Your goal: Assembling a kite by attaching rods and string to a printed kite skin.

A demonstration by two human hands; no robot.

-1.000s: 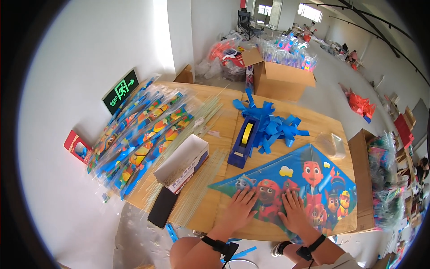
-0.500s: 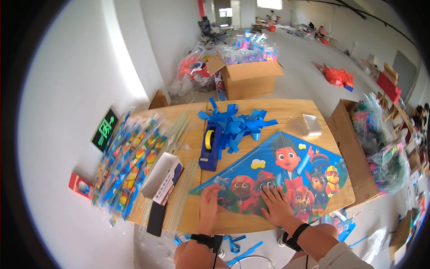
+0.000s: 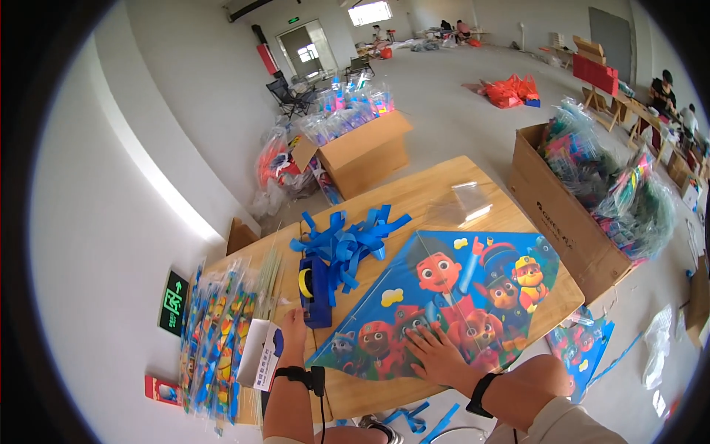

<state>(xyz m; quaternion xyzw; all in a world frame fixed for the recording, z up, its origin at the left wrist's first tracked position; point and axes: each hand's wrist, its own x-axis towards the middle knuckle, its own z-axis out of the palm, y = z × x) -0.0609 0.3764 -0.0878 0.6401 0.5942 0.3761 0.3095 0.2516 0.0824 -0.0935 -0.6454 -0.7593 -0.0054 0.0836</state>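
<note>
A kite sheet [image 3: 444, 292] printed with cartoon dogs and a figure on blue lies flat on the table. My right hand [image 3: 436, 355] rests on its lower middle, fingers spread and pressing on the print. My left hand [image 3: 293, 329] is off the sheet, by the near left side of a blue tape dispenser [image 3: 316, 296] with a yellow roll. Its fingers are bunched and foreshortened; whether they hold anything does not show. Beside that hand stands an open white box [image 3: 259, 355]. Thin pale sticks [image 3: 270, 270] lie partly behind it.
Blue ribbon strips [image 3: 347, 240] are heaped beyond the dispenser. Packed kites [image 3: 218, 340] fill the table's left end. Clear plastic bags [image 3: 471, 200] sit at the far right of the wooden table [image 3: 444, 177]. Cartons [image 3: 569, 214] stand around it; another printed sheet [image 3: 584, 340] lies below.
My left hand has left the kite's left corner and moved left to the tape dispenser. The right hand stays flat on the kite. The view has turned to the right.
</note>
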